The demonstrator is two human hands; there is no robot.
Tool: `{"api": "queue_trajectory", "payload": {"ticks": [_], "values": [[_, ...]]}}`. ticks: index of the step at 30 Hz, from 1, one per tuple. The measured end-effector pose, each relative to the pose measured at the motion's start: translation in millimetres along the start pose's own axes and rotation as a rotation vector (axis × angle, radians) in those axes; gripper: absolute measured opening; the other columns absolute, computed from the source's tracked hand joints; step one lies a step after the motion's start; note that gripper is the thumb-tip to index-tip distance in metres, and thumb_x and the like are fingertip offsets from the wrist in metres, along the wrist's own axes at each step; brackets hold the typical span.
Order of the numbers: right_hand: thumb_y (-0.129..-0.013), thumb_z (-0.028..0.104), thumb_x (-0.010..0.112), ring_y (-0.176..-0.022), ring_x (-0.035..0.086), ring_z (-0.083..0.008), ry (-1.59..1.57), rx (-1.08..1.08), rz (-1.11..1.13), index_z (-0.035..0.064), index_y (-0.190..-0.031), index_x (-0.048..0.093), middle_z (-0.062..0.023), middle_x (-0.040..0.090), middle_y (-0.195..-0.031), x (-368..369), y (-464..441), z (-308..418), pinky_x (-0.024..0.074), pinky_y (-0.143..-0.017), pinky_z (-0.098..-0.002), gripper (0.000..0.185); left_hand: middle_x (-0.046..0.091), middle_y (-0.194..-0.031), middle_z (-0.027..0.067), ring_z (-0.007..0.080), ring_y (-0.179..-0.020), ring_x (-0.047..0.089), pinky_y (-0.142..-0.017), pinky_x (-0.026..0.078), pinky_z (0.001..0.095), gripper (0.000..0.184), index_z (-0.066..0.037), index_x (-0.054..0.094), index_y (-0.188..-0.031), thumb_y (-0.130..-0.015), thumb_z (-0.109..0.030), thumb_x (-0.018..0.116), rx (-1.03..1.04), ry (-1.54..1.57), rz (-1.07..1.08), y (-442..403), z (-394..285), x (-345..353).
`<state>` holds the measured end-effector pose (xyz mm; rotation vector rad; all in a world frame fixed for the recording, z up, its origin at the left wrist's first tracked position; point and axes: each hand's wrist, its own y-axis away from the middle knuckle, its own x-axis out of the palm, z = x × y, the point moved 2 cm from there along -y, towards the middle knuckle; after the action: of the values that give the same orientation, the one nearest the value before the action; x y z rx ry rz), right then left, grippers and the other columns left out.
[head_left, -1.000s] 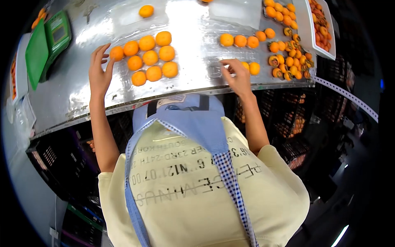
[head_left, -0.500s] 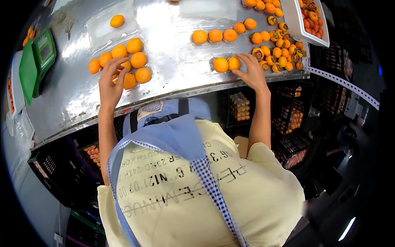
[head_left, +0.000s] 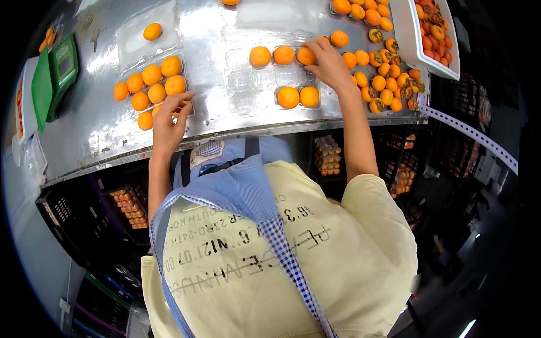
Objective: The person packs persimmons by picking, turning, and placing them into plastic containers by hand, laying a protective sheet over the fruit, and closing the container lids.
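Observation:
Several orange persimmons (head_left: 151, 74) sit in rows in a clear plastic tray on the left. My left hand (head_left: 171, 119) curls its fingers around a persimmon (head_left: 184, 107) at that tray's near right corner, partly covering it. To the right, another clear tray (head_left: 239, 81) holds a few persimmons (head_left: 283, 55) in its back row and two persimmons (head_left: 298, 97) at its near right end. My right hand (head_left: 329, 63) reaches over the back row, its thumb and fingers closed on a persimmon (head_left: 306, 56).
Loose persimmons with leafy tops (head_left: 389, 79) cluster right of the trays. A white crate (head_left: 451, 66) of redder fruit stands beyond them. A green scale (head_left: 61, 70) is at the left. The metal table's edge (head_left: 225, 132) runs before me, with dark crates (head_left: 127, 208) below.
My left hand has moved closer to me, to the left tray's near corner. My right hand has left the near pair of persimmons and moved to the back row. The view has shifted slightly.

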<state>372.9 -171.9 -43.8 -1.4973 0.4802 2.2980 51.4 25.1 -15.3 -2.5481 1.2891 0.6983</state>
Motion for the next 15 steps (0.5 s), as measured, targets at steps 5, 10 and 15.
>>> {"api": "queue_trajectory", "payload": {"ticks": [5,10,15], "values": [[-0.072,0.011,0.074,-0.097,0.058,-0.0228,-0.286,0.049,-0.165,0.0060,-0.116,0.053,-0.0085,0.057,-0.109,-1,10,-11,0.0487,-0.079,-0.0318,0.049,0.063,-0.094,0.0082,0.0151,-0.075,0.058,-0.069,0.047,0.0254,0.023,-0.002,0.062,-0.105,-0.083,0.003,0.058,-0.029,-0.015,0.029,5,-3,11],[-0.080,0.013,0.071,-0.091,0.059,-0.0175,-1.199,0.200,-0.342,-0.0042,-0.120,0.049,-0.0116,0.058,-0.108,4,36,21,0.0496,-0.071,-0.0270,0.049,0.063,-0.095,0.0084,0.0157,-0.075,0.058,-0.068,0.047,0.0260,0.024,-0.003,0.062,-0.105,-0.082,0.001,0.059,-0.023,0.042,0.097,3,-4,11],[-0.096,0.038,0.043,-0.089,0.056,-0.0172,-1.776,0.117,-0.146,-0.0048,-0.125,0.046,-0.0192,0.056,-0.117,28,53,105,0.0447,-0.080,-0.0289,0.052,0.062,-0.095,0.0086,0.0169,-0.077,0.059,-0.070,0.048,0.0273,0.026,-0.005,0.062,-0.107,-0.082,0.000,0.059,0.063,0.074,0.188,0,-7,-3]]}}
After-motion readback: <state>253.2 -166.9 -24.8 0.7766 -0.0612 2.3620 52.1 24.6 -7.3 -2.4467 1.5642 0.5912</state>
